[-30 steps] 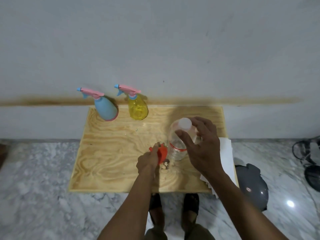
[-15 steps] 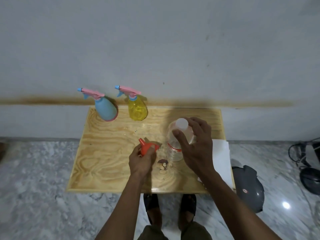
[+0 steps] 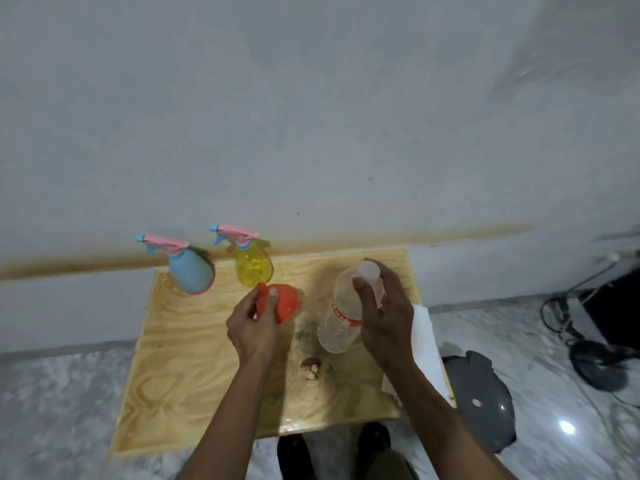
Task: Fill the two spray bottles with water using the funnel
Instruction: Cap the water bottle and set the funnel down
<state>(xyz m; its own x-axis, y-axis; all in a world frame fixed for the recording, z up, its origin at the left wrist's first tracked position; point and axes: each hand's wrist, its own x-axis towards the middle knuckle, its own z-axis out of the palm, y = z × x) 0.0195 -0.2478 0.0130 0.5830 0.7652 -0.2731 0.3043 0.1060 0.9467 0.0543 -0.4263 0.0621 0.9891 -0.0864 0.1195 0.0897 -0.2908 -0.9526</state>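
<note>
A blue spray bottle (image 3: pixel 189 273) and a yellow spray bottle (image 3: pixel 251 268), both with pink trigger heads, stand at the back of a plywood board (image 3: pixel 180 368) by the wall. My left hand (image 3: pixel 251 327) holds a red funnel (image 3: pixel 282 301) in the air just in front of the yellow bottle. My right hand (image 3: pixel 382 313) grips a clear water bottle (image 3: pixel 341 317) with a white cap and red label band, tilted and lifted off the board. A little water shows in the bottle's lower end.
A small brown and white lump (image 3: pixel 311 370) lies on the board near its front. White paper (image 3: pixel 424 337) lies at the board's right edge. A grey object (image 3: pixel 479 396) and black cables (image 3: pixel 588 344) lie on the marble floor to the right. My feet are below the board.
My left hand lifted the funnel from the board and carried it toward the yellow spray bottle. My right hand raised and tilted the water bottle. The view shifted a little.
</note>
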